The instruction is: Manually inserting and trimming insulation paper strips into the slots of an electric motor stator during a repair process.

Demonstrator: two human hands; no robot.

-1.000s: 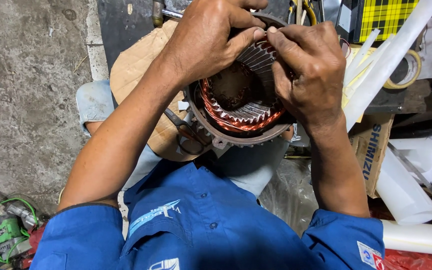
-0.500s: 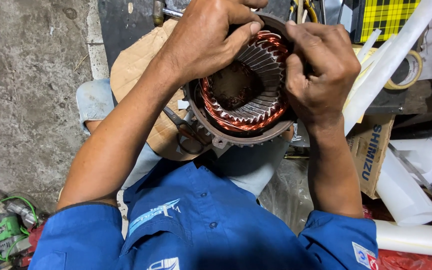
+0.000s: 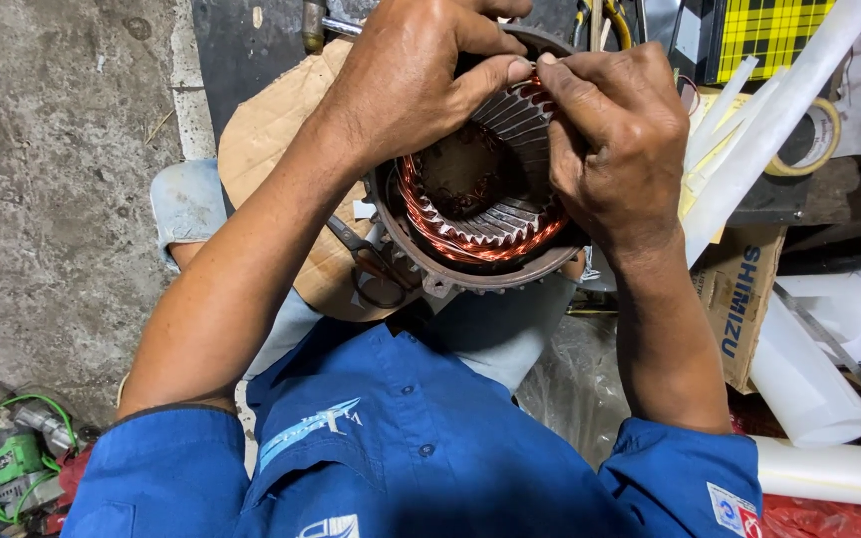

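Stator [image 3: 480,214] rests on the person's lap over a cardboard sheet [image 3: 271,130]. Left hand [image 3: 421,80] and right hand [image 3: 615,139] pinch its upper rim together, fingertips at the slots. Risk: copper winding [image 3: 450,234] enamel may scrape against slot edges if forced.

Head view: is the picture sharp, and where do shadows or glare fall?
Head view: sharp on both hands, left and right, and on the stator; light is soft and even; its copper windings glint a little; the stator's centre lies in shadow; edges bend slightly from the wide lens.
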